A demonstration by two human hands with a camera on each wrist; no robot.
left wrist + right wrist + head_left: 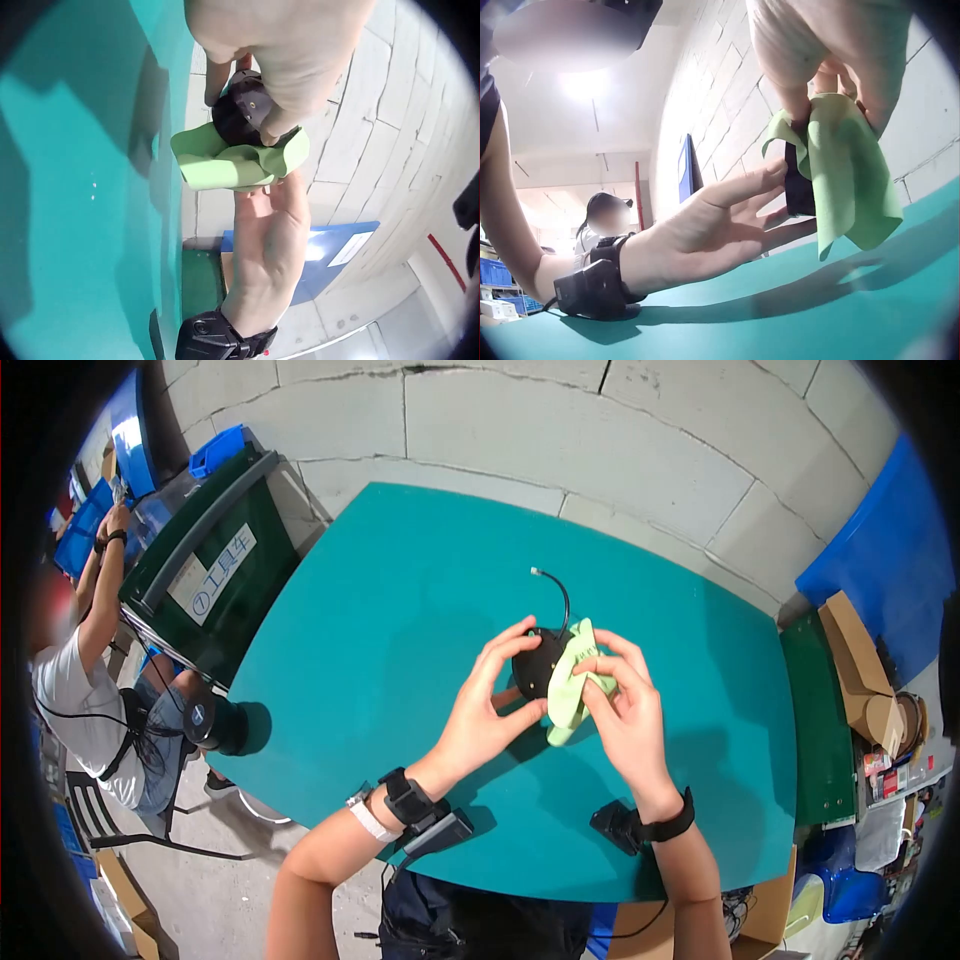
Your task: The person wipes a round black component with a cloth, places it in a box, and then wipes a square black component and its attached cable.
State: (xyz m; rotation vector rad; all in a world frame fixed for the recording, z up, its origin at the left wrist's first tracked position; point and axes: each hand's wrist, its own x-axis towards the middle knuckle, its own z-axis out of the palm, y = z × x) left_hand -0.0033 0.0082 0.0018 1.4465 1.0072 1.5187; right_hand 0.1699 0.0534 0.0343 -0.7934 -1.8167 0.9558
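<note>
**Fingers (505, 643) grasp black device (535, 665) and green cloth (565, 680)**

The left hand (478, 715) holds the black device above the counter (400, 590) centre. The right hand (625, 715) pinches the green cloth on its 3 o'clock side. The cable (563, 600) points toward 12 o'clock.

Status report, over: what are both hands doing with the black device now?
Left hand holds round black device with cable above teal table. Right hand pinches light green cloth against it. Cloth hides part of device.
</note>
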